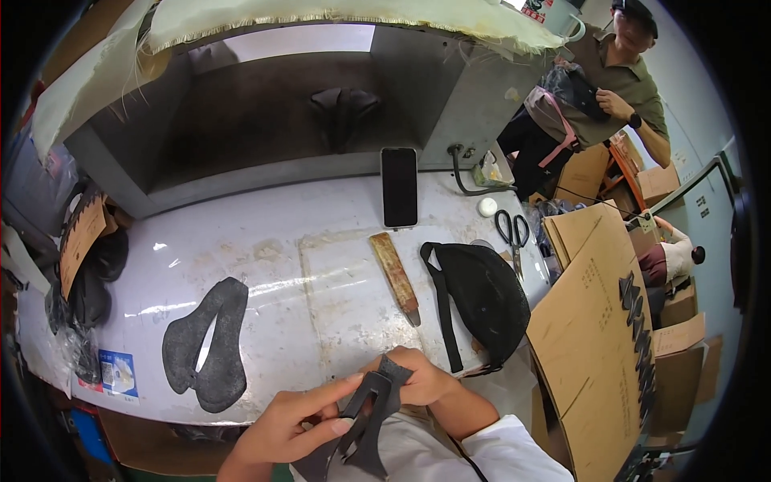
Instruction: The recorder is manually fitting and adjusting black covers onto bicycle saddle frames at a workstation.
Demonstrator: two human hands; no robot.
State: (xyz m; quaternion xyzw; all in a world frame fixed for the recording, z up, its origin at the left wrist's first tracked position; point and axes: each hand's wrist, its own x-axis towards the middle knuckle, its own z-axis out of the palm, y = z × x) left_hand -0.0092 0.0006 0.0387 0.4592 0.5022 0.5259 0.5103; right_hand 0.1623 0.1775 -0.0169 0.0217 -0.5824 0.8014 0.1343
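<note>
A dark grey, forked piece of cut material (371, 414) sits at the near edge of the scene, held up between both hands just in front of the person's white shirt (450, 454). The left hand (293, 426) comes in from the near left, its fingers closed around the lower left leg of the piece, thumb laid along the top. The right hand (422, 381) is closed on the upper end of the piece, fingers curled over it, so the piece runs from the right hand down and leftward into the left hand. Just beyond the hands lies the pale, worn table (273, 265). On it, to the far left of the hands, rests a second dark piece (205, 345) of similar forked shape, lying flat. Straight ahead lies a wooden-handled tool (395, 277), and beyond it a black phone (399, 187) face up. To the right of the tool sits a black bag with a strap (482, 301), and farther right a pair of scissors (512, 234). At the right, sheets of cardboard (590, 321) lean beside the table. In the far right corner another person (618, 88) stands holding a dark item.
</note>
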